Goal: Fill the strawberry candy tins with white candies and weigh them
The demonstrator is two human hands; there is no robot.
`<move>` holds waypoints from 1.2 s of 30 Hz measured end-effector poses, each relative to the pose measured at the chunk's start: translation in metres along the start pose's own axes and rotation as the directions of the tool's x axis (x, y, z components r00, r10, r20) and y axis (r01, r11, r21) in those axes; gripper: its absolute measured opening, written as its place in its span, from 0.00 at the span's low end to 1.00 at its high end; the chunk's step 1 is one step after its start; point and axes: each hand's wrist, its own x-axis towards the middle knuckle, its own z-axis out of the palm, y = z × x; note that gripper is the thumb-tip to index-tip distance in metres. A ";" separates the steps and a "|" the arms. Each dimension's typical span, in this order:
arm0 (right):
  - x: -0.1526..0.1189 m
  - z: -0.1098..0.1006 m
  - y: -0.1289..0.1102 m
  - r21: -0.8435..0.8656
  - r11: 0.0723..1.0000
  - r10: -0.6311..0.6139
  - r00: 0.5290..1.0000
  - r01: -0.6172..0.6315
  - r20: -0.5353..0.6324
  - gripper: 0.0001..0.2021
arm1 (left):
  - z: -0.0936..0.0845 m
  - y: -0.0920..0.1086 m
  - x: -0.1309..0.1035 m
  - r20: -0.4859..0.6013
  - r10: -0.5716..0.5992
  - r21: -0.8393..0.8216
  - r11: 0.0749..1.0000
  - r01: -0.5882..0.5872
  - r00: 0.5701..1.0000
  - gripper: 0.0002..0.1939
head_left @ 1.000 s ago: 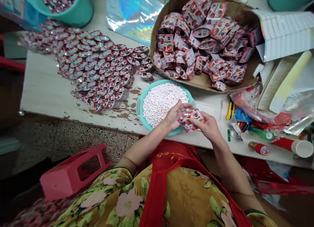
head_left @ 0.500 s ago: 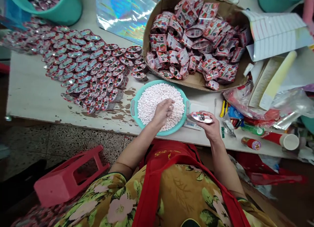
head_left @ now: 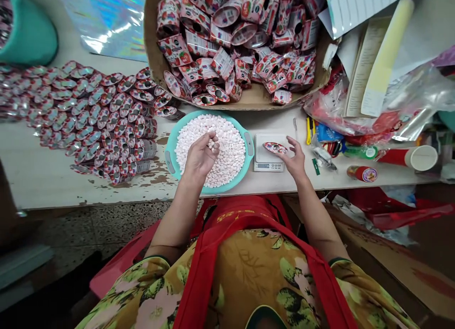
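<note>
Small white candies (head_left: pixel 231 153) fill a turquoise basin (head_left: pixel 171 151) on the table in front of me. Over the basin, my left hand (head_left: pixel 201 158) is turned palm up, its fingers curled around several of the candies. A small red-and-white printed packet (head_left: pixel 275 148) stands on a white digital scale (head_left: pixel 268 167) to the right of the basin. Beside it is my right hand (head_left: pixel 294 159), fingers spread, with the thumb close to the packet's right end; whether they touch I cannot tell.
Behind the basin, a cardboard box (head_left: pixel 234 104) holds many printed packets. Rows of upright packets (head_left: pixel 95 125) cover the table's left side. A yellow cutter (head_left: pixel 310 130), a red tube (head_left: pixel 362 173) and plastic bags (head_left: pixel 412 111) lie on the right.
My right hand has set the packet on the scale and opened. My left hand has turned palm up with candies in it. The camera view has shifted.
</note>
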 end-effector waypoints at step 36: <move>-0.189 0.137 -0.039 0.493 0.480 0.521 0.688 -0.726 0.506 0.31 | -0.197 0.067 0.025 -0.070 0.174 0.915 0.404 -0.006 0.982 0.13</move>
